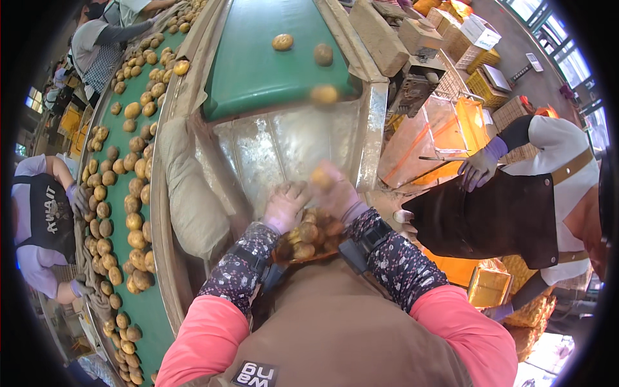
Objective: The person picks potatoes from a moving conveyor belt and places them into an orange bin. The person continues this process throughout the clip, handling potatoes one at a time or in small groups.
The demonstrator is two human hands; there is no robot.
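My left hand, in a pale glove, rests at the lower end of a metal chute, its fingers bent loosely over the metal and apart. Beside it my right hand is smeared by motion, with a yellow-brown potato at its fingers. Below both hands, close to my apron, a heap of potatoes lies in an orange container, partly hidden by my wrists. A blurred potato is at the far lip of the chute, where the green belt ends.
Left of me a second green belt carries many potatoes, with co-workers' gloved hands along its far side. A grey cloth bundle lies between the belts. At right stand a co-worker in a dark apron, an orange-lined frame and stacked crates.
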